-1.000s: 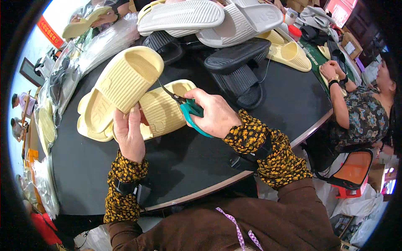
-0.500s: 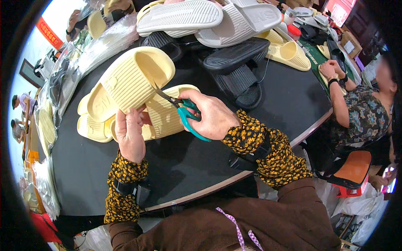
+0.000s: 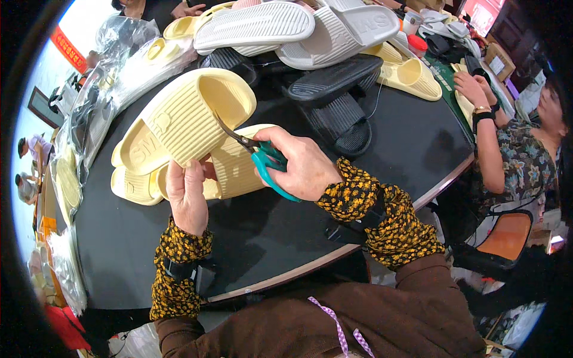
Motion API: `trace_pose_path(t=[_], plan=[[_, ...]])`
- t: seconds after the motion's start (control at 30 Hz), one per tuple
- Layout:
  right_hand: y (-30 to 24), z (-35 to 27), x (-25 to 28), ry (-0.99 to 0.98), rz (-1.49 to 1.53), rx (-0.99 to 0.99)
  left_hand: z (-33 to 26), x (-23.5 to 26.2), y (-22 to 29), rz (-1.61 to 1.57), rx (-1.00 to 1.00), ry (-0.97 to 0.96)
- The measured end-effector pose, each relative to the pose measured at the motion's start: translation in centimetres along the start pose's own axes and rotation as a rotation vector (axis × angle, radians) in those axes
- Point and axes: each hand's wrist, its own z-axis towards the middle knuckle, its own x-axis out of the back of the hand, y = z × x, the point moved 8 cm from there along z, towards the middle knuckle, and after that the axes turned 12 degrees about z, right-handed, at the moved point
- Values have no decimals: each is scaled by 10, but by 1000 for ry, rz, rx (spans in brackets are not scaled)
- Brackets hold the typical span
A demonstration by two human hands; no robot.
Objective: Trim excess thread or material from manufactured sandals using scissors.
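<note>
Centrally, a round black bench [image 3: 250, 238]. Above its middle, left hand [image 3: 188, 194] clamped on a raised pale-yellow slipper [image 3: 185, 119]; right hand [image 3: 298, 164] closed around teal-handled scissors [image 3: 262, 156], blades at the slipper's strap edge. Beneath, more yellow slippers [image 3: 233, 170] lying flat. Beyond, white [image 3: 256, 27] and black slippers [image 3: 337, 101] piled. Right of the bench, another person's arm [image 3: 486, 137] and an orange chair [image 3: 507, 235]; left, bagged stock [image 3: 89, 113].
</note>
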Motion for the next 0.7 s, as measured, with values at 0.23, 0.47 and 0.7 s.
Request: trace_pose_path(t=[0.23,0.47,0.7], plan=[[-7,0,4,51,2,96,0,-1,6,62,-40,-37],[-14,0,7,39,55,34,-2,-8,16,194,-97,-54],[-17,1,9,67,60,32,-3,-11,14,209,-116,-86]])
